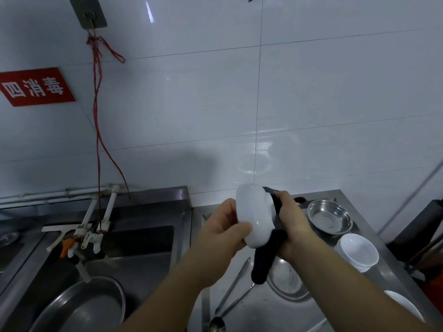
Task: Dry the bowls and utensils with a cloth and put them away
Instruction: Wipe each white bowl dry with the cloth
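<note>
My left hand [224,227] grips a white bowl [255,215], held on its side above the steel counter with its base turned toward me. My right hand [291,218] presses a dark cloth [266,259] against the bowl's far side; the cloth's tail hangs down below the bowl. On the counter under my arms lie a metal spoon [217,323] and long metal utensils [233,287]. A shallow steel dish [287,282] lies under the cloth, partly hidden by my right forearm.
A steel bowl [329,218] sits at the back right of the counter [266,315], with stacked white bowls [358,252] in front of it and another white bowl [405,305] nearer. Left is a sink [148,238] with taps [81,238] and a large steel basin [88,305].
</note>
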Tool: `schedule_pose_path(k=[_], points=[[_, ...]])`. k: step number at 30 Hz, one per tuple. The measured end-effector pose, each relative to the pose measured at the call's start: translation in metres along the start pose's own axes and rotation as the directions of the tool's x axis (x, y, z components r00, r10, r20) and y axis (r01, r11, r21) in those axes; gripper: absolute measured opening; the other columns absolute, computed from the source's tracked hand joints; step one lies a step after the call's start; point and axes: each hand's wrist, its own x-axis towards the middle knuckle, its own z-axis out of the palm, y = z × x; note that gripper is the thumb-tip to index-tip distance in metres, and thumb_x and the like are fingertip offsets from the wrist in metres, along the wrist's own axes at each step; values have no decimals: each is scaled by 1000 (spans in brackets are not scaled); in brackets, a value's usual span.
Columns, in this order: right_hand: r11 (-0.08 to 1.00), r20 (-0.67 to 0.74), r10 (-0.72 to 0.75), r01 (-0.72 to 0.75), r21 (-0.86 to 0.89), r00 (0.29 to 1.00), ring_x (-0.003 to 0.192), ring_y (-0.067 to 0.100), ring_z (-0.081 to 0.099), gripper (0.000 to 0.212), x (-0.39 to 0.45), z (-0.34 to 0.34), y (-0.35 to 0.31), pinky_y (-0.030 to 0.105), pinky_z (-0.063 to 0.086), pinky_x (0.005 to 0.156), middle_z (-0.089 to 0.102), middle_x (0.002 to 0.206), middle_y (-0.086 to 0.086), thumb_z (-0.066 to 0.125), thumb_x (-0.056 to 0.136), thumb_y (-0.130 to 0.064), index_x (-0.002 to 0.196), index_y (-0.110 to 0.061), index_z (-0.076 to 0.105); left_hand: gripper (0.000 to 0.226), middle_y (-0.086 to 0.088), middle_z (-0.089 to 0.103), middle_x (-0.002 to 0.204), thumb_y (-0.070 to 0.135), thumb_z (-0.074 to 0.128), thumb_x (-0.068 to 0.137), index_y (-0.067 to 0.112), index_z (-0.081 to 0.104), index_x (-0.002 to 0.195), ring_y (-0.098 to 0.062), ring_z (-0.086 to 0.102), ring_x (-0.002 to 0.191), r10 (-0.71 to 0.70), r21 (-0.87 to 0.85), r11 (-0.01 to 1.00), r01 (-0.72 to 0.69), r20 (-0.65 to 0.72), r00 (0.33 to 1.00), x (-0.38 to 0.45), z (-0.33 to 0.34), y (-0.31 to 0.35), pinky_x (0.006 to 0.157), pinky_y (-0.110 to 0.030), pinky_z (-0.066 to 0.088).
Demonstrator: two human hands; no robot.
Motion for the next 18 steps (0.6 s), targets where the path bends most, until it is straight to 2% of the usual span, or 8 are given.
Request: schedule_pose_path(k=[2, 4, 6, 8, 10, 12, 15, 18], points=[[996, -9, -50, 49, -75, 999, 71, 31, 71, 29, 0, 1, -7, 46, 60, 68, 75, 82, 11, 70, 86, -42, 90, -14, 81, 51, -17, 66, 141, 21, 68, 91, 18, 63, 142, -40, 65, 128, -64, -150, 986, 67, 24, 998, 1, -3, 6, 101, -56, 57], [989, -3, -89, 88, -122, 996, 60, 26, 71, 26, -1, 2, -12, 40, 59, 57, 74, 73, 8, 70, 86, -40, 75, -19, 82, 46, -21, 63, 145, 26, 58, 105, 11, 57, 148, -44, 63, 130, -124, -247, 961, 125, 22, 992, 2, -5, 13, 104, -65, 53], [988, -12, -95, 93, -122, 995, 50, 21, 69, 30, -2, 2, -13, 34, 57, 48, 73, 66, 5, 69, 87, -39, 65, -23, 81, 46, -22, 65, 143, 31, 54, 105, 8, 58, 145, -45, 65, 127, -149, -282, 950, 135, -30, 988, 2, -6, 15, 98, -63, 57], [990, -21, -91, 88, -111, 996, 54, 23, 70, 27, -2, 3, -10, 37, 58, 53, 74, 70, 6, 69, 87, -40, 69, -24, 82, 43, -21, 69, 136, 31, 64, 96, 9, 66, 134, -43, 70, 119, -132, -303, 947, 104, -75, 988, 2, -5, 15, 86, -55, 62], [996, -26, -75, 74, -56, 997, 61, 26, 71, 24, -2, 4, -3, 40, 59, 59, 75, 76, 8, 70, 86, -40, 83, -19, 82, 38, -18, 72, 130, 34, 75, 89, 15, 74, 121, -40, 73, 116, -99, -271, 960, 69, -97, 990, 1, -3, 11, 84, -50, 63], [999, -36, -45, 45, 1, 998, 60, 28, 70, 25, -2, 3, 4, 39, 59, 56, 75, 77, 9, 68, 89, -38, 91, -16, 80, 27, -14, 74, 126, 35, 74, 90, 21, 77, 113, -38, 73, 116, -71, -226, 973, 48, -95, 993, 0, -1, 3, 87, -49, 63], [993, -55, 43, -37, 108, 998, 68, 31, 70, 30, -4, 2, 15, 39, 60, 60, 74, 83, 12, 62, 95, -32, 108, -10, 76, 27, -10, 73, 124, 39, 71, 91, 22, 73, 113, -35, 72, 118, -31, -182, 983, 9, -116, 993, -1, 5, -11, 93, -48, 62], [980, -52, 99, -89, 177, 994, 82, 35, 73, 38, -6, 1, 26, 44, 65, 72, 77, 99, 18, 59, 97, -30, 120, -3, 73, 33, -9, 71, 123, 47, 64, 92, 27, 67, 118, -30, 71, 116, 24, -2, 1000, -25, -159, 987, -4, 13, -23, 92, -40, 61]])
